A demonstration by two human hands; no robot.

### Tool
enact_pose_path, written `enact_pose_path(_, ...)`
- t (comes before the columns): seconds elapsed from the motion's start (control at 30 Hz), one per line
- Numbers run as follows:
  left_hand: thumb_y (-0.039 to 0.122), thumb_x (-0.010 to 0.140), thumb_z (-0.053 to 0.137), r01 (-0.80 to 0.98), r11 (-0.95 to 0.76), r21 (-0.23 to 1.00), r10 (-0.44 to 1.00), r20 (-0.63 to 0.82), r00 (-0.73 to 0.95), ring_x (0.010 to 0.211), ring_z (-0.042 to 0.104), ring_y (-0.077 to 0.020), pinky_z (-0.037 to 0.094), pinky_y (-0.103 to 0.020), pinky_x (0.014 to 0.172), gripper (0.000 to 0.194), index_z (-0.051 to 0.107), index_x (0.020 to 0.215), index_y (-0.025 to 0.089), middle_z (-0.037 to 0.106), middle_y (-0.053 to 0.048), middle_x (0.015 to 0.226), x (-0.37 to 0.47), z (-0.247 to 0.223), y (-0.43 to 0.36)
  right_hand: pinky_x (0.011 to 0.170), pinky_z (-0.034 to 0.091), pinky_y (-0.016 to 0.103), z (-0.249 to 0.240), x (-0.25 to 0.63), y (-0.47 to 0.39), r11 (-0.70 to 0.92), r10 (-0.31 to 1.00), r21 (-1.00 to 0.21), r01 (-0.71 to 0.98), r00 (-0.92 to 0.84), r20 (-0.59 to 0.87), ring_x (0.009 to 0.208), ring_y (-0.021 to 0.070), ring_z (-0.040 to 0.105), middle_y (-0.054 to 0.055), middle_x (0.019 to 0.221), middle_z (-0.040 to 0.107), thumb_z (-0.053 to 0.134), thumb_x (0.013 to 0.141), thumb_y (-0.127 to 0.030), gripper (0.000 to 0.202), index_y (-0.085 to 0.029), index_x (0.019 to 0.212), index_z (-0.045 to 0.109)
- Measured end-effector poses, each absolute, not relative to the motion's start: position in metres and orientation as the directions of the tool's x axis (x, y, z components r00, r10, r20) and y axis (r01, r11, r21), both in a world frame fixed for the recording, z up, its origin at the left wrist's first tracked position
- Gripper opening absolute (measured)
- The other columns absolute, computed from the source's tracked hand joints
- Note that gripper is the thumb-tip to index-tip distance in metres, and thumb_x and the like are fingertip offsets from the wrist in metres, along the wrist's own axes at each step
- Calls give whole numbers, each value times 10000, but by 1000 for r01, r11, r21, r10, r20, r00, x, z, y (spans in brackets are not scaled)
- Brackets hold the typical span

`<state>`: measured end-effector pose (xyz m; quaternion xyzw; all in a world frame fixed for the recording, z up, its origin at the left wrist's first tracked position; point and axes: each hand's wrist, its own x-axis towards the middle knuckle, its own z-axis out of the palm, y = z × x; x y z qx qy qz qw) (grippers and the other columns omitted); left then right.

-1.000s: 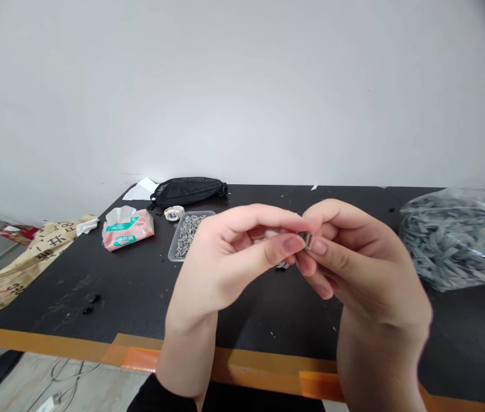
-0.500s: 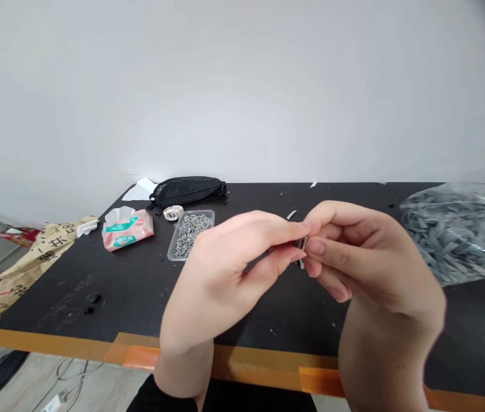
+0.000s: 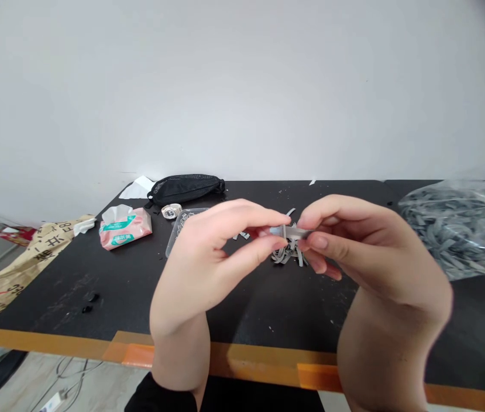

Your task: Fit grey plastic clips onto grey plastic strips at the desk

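My left hand (image 3: 221, 252) pinches one end of a short grey strip (image 3: 296, 233) between thumb and index finger. A small pale grey crosspiece (image 3: 284, 231) stands across the strip right at those fingertips; whether it is a separate ring or clip I cannot tell. My right hand (image 3: 366, 246) grips the other end of the strip between thumb and fingers. Both hands are held above the table. Behind and below the fingertips lies a pile of loose grey strips (image 3: 283, 256). My left hand hides most of a clear plastic tub (image 3: 173, 236) holding small grey pieces.
At right sits a clear plastic bag (image 3: 469, 234) full of grey strips. A pink tissue pack (image 3: 126, 228), a white roll-like object (image 3: 171, 212) and a black mesh pouch (image 3: 186, 189) lie at left on the black table (image 3: 131, 286). Brown tape (image 3: 263, 357) lines its front edge.
My hands have moved apart, my left hand going left, and the strip now shows between them. The pile of strips behind them has come into view. The tub is more covered.
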<state>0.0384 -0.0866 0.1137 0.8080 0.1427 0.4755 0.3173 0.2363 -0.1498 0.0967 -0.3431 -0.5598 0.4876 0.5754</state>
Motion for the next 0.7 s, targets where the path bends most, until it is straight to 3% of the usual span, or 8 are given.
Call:
enact_pose_path(0.23,136,898,782,-174,-741,648,493,702,515,786,706,-104,561,-191,703,101,785,987,182,789,-4,891,43,110,-89,477,473,154,95,241,-151,375,919,-912,-169,-65,390,577,65,606,-30,750,688,767,906,-163,135,-276,979,779)
enact_pose_path(0.43,145,912,751,-71,-748,660,521,650,554,774,688,-121,566,-223,726,76,768,971,190,766,3,855,44,112,-91,493,516,215,97,236,-152,414,906,-893,-176,-19,424,583,100,606,-11,737,693,787,886,-172,97,-266,908,787)
enact_pose_path(0.7,92,924,704,-18,-816,578,470,680,563,790,694,-128,575,-219,743,167,764,1012,222,776,1,905,44,114,-90,477,470,172,93,237,-150,324,941,-936,-135,-58,334,578,78,609,-21,712,687,733,952,-236,31,-258,950,754)
